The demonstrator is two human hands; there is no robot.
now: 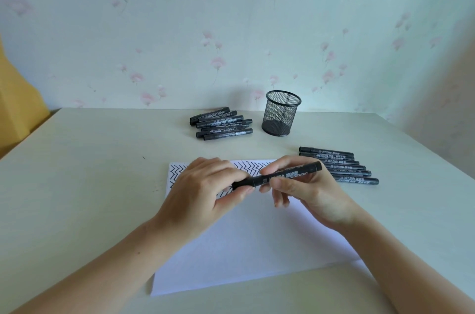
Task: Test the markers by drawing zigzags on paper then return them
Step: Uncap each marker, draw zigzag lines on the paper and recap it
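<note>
Both hands hold one black marker level above the white paper. My left hand pinches its cap end, and my right hand grips the barrel. Black zigzag lines run along the paper's far edge, partly hidden by my hands. A pile of several black markers lies at the back of the table. Another row of several markers lies to the right of the paper.
A black mesh pen cup stands upright at the back, beside the pile and with nothing visible inside. The pale table meets a flowered wall behind. Something yellow stands past the table's left edge.
</note>
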